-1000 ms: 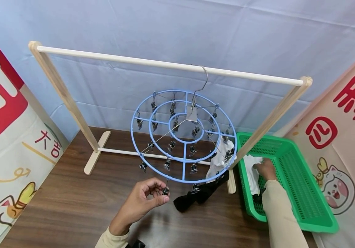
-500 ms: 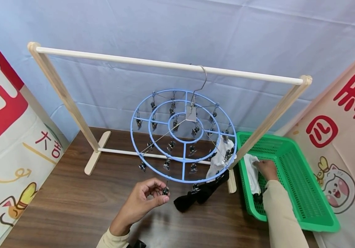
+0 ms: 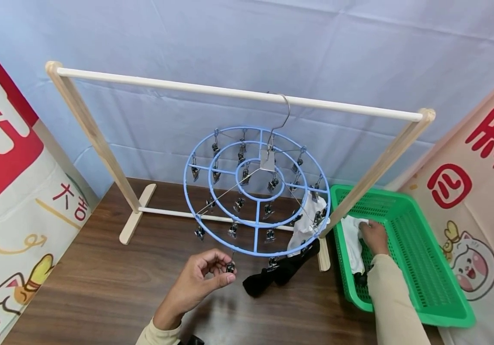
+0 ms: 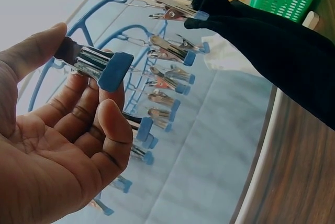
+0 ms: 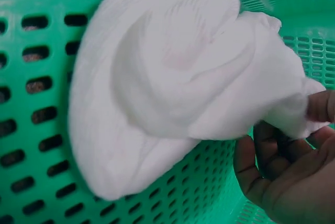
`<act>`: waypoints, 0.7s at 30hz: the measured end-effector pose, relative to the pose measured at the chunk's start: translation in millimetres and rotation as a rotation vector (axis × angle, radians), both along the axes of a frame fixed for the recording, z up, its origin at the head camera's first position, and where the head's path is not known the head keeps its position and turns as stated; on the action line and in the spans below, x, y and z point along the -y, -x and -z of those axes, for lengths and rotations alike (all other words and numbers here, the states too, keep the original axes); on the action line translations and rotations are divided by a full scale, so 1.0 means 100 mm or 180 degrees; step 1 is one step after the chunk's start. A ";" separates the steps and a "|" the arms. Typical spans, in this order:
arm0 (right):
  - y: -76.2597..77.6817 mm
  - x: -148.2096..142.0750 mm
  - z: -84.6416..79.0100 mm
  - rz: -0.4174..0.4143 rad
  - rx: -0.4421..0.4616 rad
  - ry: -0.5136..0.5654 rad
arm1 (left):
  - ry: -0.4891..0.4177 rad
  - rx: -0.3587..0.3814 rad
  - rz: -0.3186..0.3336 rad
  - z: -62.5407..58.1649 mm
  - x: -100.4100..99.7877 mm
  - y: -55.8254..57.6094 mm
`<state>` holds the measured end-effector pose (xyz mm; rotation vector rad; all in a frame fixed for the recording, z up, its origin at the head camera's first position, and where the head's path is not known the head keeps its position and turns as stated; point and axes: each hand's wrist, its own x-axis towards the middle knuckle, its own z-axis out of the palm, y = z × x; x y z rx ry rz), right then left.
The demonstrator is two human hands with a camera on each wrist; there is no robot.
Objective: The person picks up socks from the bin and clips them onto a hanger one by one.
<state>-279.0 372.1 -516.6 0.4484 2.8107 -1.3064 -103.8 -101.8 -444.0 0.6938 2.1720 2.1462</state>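
White crumpled cloth point(image 5: 167, 82) lies in a green perforated plastic basket point(image 3: 423, 254), pinched by the right hand point(image 3: 375, 237); the left hand point(image 3: 197, 278) grips a blue-tipped metal clip point(image 4: 99, 66), probably to steady it.

the head view is bright, the right wrist's white cloth point(image 5: 199, 77) slightly blurred.

Counted one rack point(image 3: 165, 85), one hanger point(image 3: 256, 224), one basket point(image 3: 419, 249), two hands point(image 3: 191, 282), two white cloths point(image 3: 352, 242), over a dozen clips point(image 4: 116, 72), at least one black sock point(image 4: 293, 51).
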 end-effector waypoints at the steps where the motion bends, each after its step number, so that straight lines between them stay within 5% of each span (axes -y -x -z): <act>1: 0.00 -0.01 0.01 -0.0005 -0.0023 0.0034 | -0.0010 -0.0005 0.0004 0.00 0.00 0.00; 8: 0.00 -0.01 -0.01 -0.0121 -0.0033 0.0121 | -0.0083 -0.0052 0.0021 0.01 0.00 0.00; 16: 0.05 0.04 -0.06 0.0070 -0.0266 -0.0021 | -0.0108 -0.0113 0.0021 0.01 0.01 0.00; 21: 0.06 0.04 -0.13 0.0183 -0.0281 0.0196 | -0.0086 -0.0071 0.0011 0.00 0.01 0.00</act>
